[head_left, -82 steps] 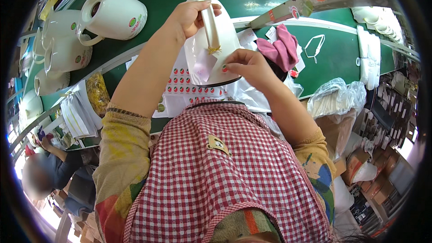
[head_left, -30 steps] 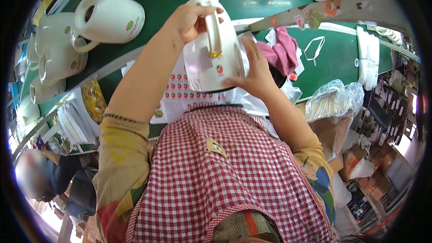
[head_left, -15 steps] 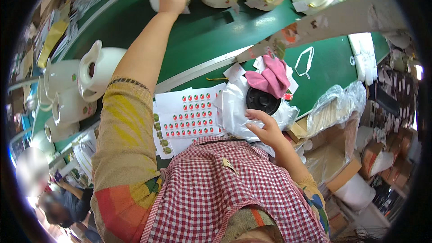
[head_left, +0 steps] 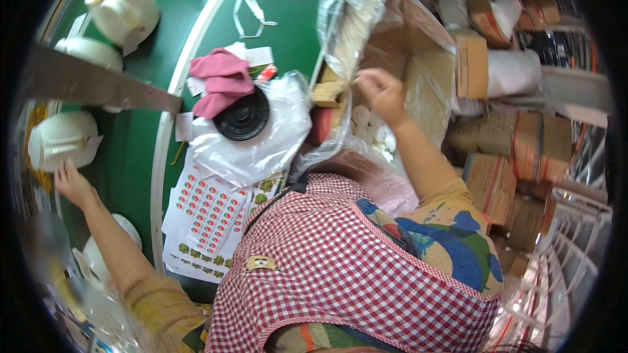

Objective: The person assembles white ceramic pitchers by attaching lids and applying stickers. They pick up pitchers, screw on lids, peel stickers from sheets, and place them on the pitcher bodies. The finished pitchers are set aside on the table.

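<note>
At the bottom of the frame we see our red-and-white checked apron (head_left: pixel 353 274) over colourful sleeves. Just above it, in the lower left middle, a sheet of small red and green stickers (head_left: pixel 209 212) lies on the green worktop (head_left: pixel 288 33), partly under a crumpled clear plastic bag (head_left: pixel 261 137). On that bag sits a round black lid (head_left: pixel 243 116), with a pink cloth (head_left: pixel 219 82) touching its upper left edge.

Our left hand (head_left: pixel 72 183) reaches out to the left edge of the frame, fingers spread and resting against the lower side of a white kettle (head_left: pixel 60 138) with a paper tag; the hand is loose, not gripping it. More white kettles (head_left: pixel 121 3) stand further up the green belt in the upper left, beyond a grey bar (head_left: pixel 98 88) that crosses it.

Our right hand (head_left: pixel 381 95) is up in the centre right of the frame, fingers pinched together on the edge of a clear plastic liner (head_left: pixel 353 19) that lines an open cardboard box (head_left: pixel 405 59). Small white parts (head_left: pixel 369 127) lie in the box just below that hand.

Further right, stacked cardboard boxes (head_left: pixel 517 144) fill the right side of the frame, and a white strap loop (head_left: pixel 252 10) lies on the worktop near the top centre.
</note>
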Available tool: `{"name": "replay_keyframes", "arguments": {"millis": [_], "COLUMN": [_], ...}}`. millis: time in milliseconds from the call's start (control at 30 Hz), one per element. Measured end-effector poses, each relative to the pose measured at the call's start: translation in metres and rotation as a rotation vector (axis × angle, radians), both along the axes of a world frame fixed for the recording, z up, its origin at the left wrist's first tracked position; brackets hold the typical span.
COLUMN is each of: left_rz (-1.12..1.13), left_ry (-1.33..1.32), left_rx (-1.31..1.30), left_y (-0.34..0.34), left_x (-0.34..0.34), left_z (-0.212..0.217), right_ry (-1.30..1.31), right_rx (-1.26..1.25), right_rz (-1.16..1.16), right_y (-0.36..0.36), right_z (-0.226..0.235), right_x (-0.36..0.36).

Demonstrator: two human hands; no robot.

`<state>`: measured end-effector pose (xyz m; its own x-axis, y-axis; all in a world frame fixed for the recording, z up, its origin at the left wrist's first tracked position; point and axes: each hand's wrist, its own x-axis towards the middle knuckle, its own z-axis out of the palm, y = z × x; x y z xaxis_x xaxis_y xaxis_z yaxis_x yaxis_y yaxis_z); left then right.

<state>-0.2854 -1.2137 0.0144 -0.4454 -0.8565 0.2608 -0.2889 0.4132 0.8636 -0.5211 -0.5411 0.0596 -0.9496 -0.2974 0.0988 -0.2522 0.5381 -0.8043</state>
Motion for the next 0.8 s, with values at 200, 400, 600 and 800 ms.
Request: {"name": "replay_keyframes", "arguments": {"millis": [200,400,600,800], "left_rz": [-0.255,-0.507,-0.528,-0.547], "left_ry": [-0.017,-0.301,-0.342,-0.427], "left_rx": [0.204,0.347,0.585,0.651], "left_y": [0.178,0.318,0.385,0.415], "left_x": [0.039,0.062,0.017,-0.007], "left_z": [-0.041,-0.041,-0.058,-0.067], "right_ry": [-0.235,-0.778,-1.027,-0.928], "right_rx": [0.416,0.793,1.006,0.906], "right_rz": [-0.280,0.177,0.010,0.137], "right_y": [0.226,0.197,0.175,0.211], "right_z": [-0.135,-0.256,-0.305,-0.326], "right_x": [-0.058,-0.040,-0.016,-0.018]}}
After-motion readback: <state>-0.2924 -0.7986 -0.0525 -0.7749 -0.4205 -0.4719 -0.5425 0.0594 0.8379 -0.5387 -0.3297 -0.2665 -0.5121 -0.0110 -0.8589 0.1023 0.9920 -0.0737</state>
